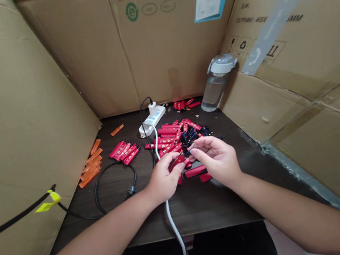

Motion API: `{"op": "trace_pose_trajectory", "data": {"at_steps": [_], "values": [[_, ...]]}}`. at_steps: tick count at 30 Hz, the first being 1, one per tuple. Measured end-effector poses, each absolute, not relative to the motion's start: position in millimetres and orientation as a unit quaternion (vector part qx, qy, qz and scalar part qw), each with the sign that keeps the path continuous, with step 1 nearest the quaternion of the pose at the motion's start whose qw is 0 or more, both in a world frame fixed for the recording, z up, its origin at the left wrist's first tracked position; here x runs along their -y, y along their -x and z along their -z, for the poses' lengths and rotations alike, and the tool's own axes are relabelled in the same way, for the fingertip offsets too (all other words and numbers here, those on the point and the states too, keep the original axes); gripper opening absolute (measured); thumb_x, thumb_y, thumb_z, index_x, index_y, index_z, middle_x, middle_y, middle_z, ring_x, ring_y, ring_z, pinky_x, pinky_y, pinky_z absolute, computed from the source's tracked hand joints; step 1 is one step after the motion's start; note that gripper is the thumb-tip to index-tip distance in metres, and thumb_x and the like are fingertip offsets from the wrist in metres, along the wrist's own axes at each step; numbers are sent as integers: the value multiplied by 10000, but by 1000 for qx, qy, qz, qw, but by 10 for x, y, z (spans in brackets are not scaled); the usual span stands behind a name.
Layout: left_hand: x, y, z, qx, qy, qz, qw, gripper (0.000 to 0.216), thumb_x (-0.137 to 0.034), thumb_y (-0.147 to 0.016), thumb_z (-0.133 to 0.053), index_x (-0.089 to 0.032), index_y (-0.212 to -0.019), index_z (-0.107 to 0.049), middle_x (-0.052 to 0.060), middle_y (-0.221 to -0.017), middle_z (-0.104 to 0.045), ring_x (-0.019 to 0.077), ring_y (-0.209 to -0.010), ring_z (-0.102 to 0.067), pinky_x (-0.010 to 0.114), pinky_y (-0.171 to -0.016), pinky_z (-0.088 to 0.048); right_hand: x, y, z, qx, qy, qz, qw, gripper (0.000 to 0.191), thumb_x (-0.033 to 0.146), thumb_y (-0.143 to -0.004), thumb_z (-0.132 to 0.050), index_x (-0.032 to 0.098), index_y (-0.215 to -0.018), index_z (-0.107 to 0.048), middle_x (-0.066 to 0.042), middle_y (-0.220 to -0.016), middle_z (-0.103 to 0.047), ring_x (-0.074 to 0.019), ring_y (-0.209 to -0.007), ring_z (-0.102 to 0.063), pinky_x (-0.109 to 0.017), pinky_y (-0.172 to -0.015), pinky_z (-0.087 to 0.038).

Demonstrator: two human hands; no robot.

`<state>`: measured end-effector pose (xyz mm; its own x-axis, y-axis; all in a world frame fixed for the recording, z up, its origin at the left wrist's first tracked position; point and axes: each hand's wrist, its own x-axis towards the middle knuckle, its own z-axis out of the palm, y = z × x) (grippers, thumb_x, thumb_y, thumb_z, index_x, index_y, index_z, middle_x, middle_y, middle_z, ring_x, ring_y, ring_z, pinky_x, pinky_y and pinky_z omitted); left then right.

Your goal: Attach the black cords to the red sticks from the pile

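Reader: Relative to the white plastic power strip [160,112], where is the work held?

Author: Nearer the person than the power strip. The left hand [166,176] grips a flat red case with gold print [178,160], narrowed upon it; the right hand [217,161] pinches a small dark piece [188,152] by the case's end. Whether the two parts touch cannot be told.

Reader: Why this arrangement?

Author: The close, low hold presumably steadies the case for fine work. The heap of red cases [167,138], with thin black-and-blue pieces [193,134], lies before the power strip, likely for short reaches. The ranked red cases [125,151], left of it, and the orange translucent slats [91,169], farther left, seem sorted by kind.

Reader: And the margins?

Author: Brown cardboard walls [77,52] bound the dark tabletop [213,210] behind the power strip and to either side. Surface shows toward the front edge, though the white cable [170,217] passing beneath the left hand could hamper it.
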<state>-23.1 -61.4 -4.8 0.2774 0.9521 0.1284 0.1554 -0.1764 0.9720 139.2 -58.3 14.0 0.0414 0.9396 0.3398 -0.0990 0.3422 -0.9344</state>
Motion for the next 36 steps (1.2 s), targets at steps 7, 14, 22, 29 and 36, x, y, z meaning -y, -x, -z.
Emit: {"op": "trace_pose_trajectory", "data": {"at_steps": [7,14,22,29,36], "values": [[614,210,80,-441,-617,-463,459,254,-290,-764,-673,-142,-969,-659,71,-911,-637,170,-808,-598,290,-753,-484,567,-1400,-65,569,375,-386,621,154,257,-757,-733,194,-849,-626,-24,-785,-701,-145,-642,-684,-291,-640,-611],[616,216,29,-413,-627,-504,426,195,-270,-723,-717,-151,-876,-736,56,-828,-647,159,-768,-602,278,-709,-502,576,-1410,-74,651,379,-273,598,53,215,-758,-722,219,-809,-705,-27,-789,-705,-165,-709,-668,-297,-661,-575],[627,228,-28,-397,-622,-491,464,200,-279,-730,-725,-170,-896,-753,60,-888,-700,179,-815,-636,315,-781,-523,589,-1427,-134,700,335,-271,569,60,157,-797,-660,206,-778,-690,-57,-803,-678,-177,-738,-641,-322,-667,-537],[626,237,-71,-361,-642,-468,488,134,-260,-766,-711,-169,-852,-759,42,-832,-671,154,-787,-606,278,-757,-501,597,-1442,-165,709,327,-295,551,65,146,-821,-617,193,-785,-642,-50,-797,-633,-165,-740,-612,-310,-677,-514],[629,229,-22,-372,-661,-488,433,167,-256,-774,-699,-177,-910,-755,49,-833,-649,155,-789,-601,270,-733,-501,603,-1463,-161,743,317,-223,545,83,142,-817,-599,197,-775,-646,-63,-797,-645,-171,-714,-615,-312,-644,-513]]}}
